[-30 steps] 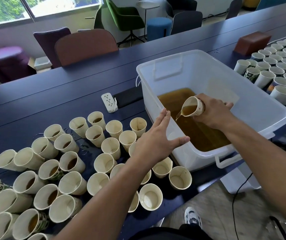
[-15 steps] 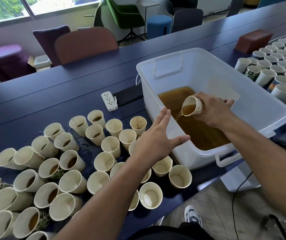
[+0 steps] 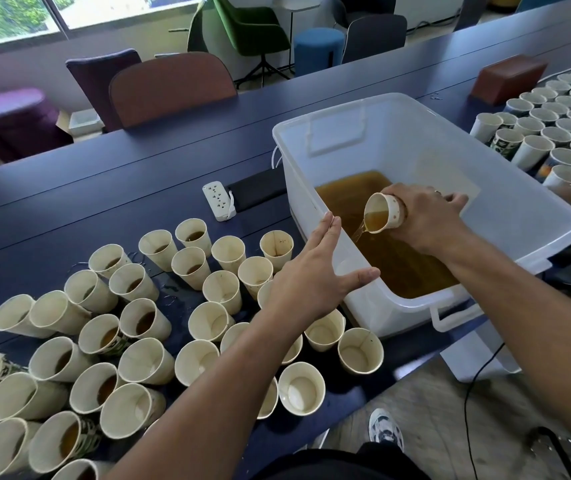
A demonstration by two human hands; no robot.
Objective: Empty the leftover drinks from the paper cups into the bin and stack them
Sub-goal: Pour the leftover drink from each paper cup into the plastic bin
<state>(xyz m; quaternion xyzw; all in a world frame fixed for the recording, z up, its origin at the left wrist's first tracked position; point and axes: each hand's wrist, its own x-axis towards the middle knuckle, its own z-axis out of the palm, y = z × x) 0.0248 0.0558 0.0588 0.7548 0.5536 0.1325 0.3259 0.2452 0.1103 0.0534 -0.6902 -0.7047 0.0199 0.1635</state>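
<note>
Tipped a little further than a moment earlier, the paper cup [image 3: 382, 213] in the right hand [image 3: 426, 220], fingers curled round it, was pouring brown drink into the bin [image 3: 505, 202] at centre right. So the emptying was nearly done, I judged. Lower down, the left hand [image 3: 315, 275] stayed flat and open at the bin's near rim, above crowded cups [image 3: 145, 362] filling the lower left. Beyond lay a power strip [image 3: 218, 200]; more cups [image 3: 554, 123] stood upper right.
</note>
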